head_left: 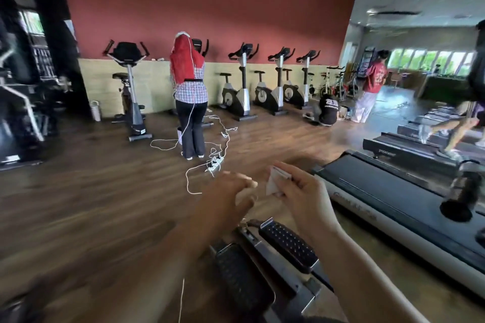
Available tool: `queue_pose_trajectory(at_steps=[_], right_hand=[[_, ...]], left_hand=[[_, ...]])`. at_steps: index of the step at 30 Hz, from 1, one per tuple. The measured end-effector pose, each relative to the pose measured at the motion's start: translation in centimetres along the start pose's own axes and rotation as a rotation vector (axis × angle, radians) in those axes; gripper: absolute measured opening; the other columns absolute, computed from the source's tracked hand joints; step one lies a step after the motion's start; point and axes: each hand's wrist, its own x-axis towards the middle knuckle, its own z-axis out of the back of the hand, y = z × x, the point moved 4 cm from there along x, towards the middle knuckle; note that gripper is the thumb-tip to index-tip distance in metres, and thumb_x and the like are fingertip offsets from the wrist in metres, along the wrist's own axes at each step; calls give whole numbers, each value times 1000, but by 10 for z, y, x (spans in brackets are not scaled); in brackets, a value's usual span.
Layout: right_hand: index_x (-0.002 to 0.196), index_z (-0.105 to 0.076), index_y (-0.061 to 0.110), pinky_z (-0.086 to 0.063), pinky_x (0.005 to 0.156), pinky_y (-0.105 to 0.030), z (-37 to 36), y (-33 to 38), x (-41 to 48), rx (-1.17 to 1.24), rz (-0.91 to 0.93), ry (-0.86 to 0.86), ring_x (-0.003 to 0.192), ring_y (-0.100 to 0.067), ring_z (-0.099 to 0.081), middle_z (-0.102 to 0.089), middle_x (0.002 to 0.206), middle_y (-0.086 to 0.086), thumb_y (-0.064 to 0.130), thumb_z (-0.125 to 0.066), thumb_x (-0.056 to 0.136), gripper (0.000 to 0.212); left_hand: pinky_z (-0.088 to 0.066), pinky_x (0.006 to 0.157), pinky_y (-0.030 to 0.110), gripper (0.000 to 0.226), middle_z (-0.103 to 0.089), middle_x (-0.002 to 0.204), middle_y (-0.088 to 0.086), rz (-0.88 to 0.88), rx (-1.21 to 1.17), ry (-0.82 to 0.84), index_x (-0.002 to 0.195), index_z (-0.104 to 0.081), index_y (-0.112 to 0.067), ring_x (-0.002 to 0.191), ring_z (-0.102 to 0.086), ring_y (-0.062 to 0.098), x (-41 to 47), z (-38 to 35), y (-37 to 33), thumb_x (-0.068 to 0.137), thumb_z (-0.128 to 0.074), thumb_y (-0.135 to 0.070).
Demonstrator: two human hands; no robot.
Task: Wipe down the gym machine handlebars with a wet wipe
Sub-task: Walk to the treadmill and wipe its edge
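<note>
A person's right hand (301, 191) pinches a small white wet wipe (275, 181) in its fingers, held above a machine's black pedals (286, 244). The left hand (231, 191), blurred, seems loosely spread beside it. No handlebar is being touched; a loose pinch could drop the wipe on the floor (105, 191).

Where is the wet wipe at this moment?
In the head view, the wet wipe is pinched in the right hand, right of centre, above the machine's pedals and beside the left hand.
</note>
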Motion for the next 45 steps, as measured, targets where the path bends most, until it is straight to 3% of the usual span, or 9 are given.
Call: queue_pose_trajectory(at_steps=[4,9,14,19,23,29,35,39,45], right_hand=[[97,-79,19,-47,76,-42,-64,-25,42,-16,1,96,82,-20,-55,-71,90,-28,5,-68,99,18],[103,-79,30,-57,66,-17,-130,-75,104,34,-90,110,70,-1,-69,-81,78,13,-4,-67,97,37],[112,-79,20,-46,50,-10,-176,-127,179,60,-146,158,51,4,-60,-74,68,12,-6,-63,98,33],[117,-78,12,-47,55,-11,-216,-177,276,50,-169,224,57,4,-59,-74,85,0,-7,-62,97,32],[110,-81,21,-43,57,-16,-252,-212,353,65,-197,301,55,-2,-54,-70,72,10,-7,-62,95,37],[83,-82,39,-55,67,-21,-308,-240,442,90,-199,328,77,-11,-63,-71,91,-1,-5,-65,95,48],[95,-83,35,-61,90,-55,-369,-278,518,49,-208,309,86,-19,-69,-79,91,-1,19,-69,84,24],[94,-83,36,-59,99,-57,-427,-305,571,12,-211,301,89,-15,-72,-81,91,3,1,-65,96,39],[104,-84,28,-59,96,-56,-514,-338,654,47,-259,200,105,-45,-73,-79,106,-22,4,-64,93,33]], left_hand=[[-54,96,44,29,-77,107,-4,113,70,115,105,-80,-24,104,-67,22,20,19,78,86,-67,-41],[-54,91,43,39,-73,105,-10,238,109,182,102,-75,-33,107,-62,18,40,29,158,85,-50,-57],[-46,93,33,23,-72,114,-1,258,275,277,104,-78,-20,113,-59,20,81,20,231,100,-59,-33],[-45,102,36,36,-72,116,2,322,405,430,106,-76,-19,115,-61,24,135,-5,312,99,-48,-41],[-43,101,36,35,-73,109,8,387,417,473,98,-74,-14,110,-61,26,180,-10,370,101,-49,-38],[-51,90,40,38,-68,96,12,455,420,480,83,-68,-9,99,-62,31,241,-3,453,99,-47,-37],[-48,100,38,32,-69,114,6,429,428,502,100,-72,-18,116,-59,30,293,-1,555,102,-50,-41],[-40,105,34,33,-64,133,1,398,394,512,122,-71,-28,130,-51,27,335,5,647,103,-51,-46],[-41,91,29,36,-68,113,-1,341,415,582,109,-70,-21,118,-58,25,402,32,772,99,-51,-49]])
